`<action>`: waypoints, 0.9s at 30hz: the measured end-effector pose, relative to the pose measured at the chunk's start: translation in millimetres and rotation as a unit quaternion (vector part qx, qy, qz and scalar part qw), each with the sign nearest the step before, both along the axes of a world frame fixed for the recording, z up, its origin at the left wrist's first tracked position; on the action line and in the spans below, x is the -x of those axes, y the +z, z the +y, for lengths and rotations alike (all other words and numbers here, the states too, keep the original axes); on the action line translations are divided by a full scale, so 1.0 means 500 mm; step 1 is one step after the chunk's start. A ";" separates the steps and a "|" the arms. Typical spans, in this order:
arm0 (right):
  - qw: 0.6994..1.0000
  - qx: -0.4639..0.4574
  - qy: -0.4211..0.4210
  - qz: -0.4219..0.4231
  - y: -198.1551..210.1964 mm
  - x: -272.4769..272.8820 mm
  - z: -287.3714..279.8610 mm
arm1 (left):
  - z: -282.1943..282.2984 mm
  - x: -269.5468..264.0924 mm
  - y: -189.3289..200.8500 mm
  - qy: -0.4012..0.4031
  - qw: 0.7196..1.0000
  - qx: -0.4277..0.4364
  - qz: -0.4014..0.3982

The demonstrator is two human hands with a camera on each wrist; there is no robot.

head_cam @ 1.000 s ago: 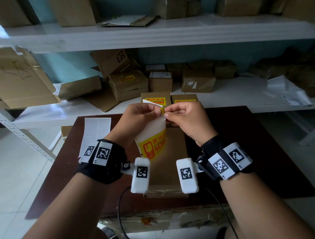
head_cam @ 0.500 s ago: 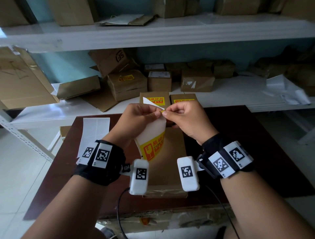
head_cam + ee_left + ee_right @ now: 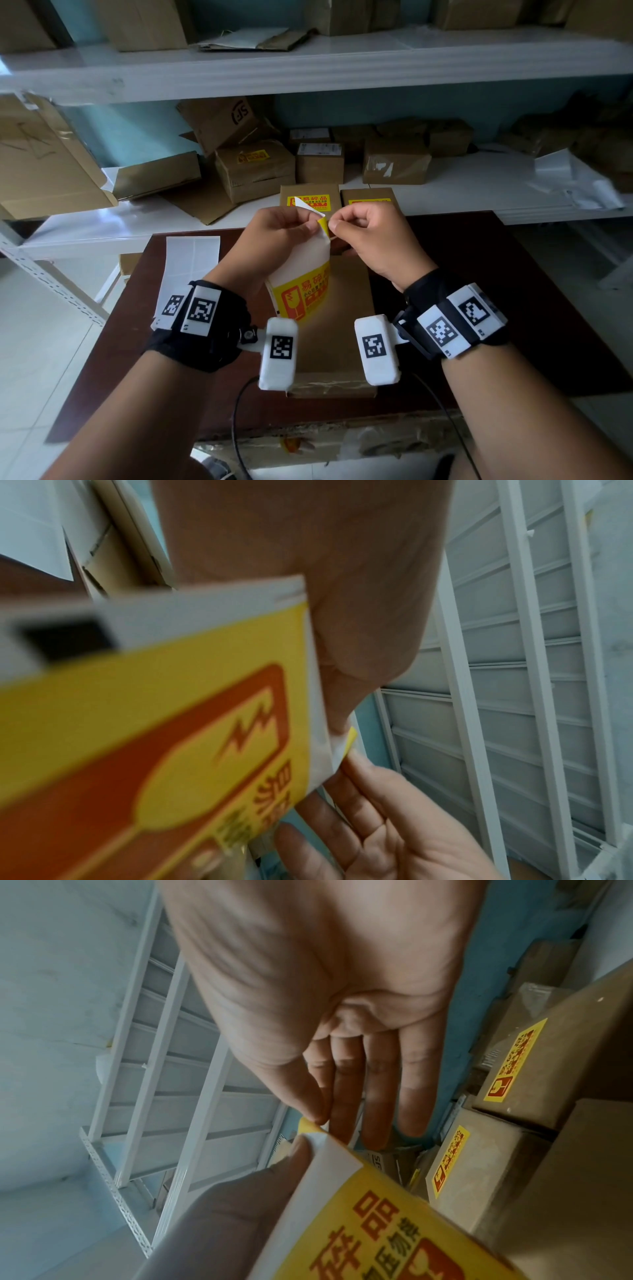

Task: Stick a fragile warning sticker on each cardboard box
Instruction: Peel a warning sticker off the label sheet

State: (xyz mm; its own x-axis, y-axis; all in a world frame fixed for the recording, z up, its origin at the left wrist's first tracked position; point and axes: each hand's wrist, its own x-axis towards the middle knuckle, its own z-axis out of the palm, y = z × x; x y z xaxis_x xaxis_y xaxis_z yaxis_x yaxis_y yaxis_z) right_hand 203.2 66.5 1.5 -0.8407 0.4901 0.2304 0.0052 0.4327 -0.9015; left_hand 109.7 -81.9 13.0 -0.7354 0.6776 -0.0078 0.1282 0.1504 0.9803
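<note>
right now my left hand (image 3: 274,236) holds the sticker strip (image 3: 301,274) above the bare box (image 3: 339,308) mid-table, right hand (image 3: 370,236) pinching its yellow corner; a jerky peel could tear or curl it.

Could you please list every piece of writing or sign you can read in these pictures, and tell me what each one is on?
"易碎品": big red heading on the yellow sticker strip that the hands peel.
"易碎品": heading on the stickered box behind the hands.
"SF": printed on the tilted carton on the shelf.
Broken-glass sign: red panel on the strip.
Smaller sticker lines, the white shelf-box labels and the wristband markers are not readable.
</note>
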 end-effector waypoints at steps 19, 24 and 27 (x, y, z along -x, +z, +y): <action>1.000 0.000 -0.008 0.019 -0.008 0.002 0.002 | -0.003 0.006 -0.006 -0.011 0.999 -0.030 0.014; 0.999 -0.003 -0.012 0.033 -0.007 0.001 -0.006 | 0.000 0.002 -0.006 -0.005 0.999 -0.039 0.020; 0.999 -0.007 -0.016 0.034 -0.005 0.000 -0.007 | 0.001 -0.001 -0.006 -0.007 0.999 -0.028 0.032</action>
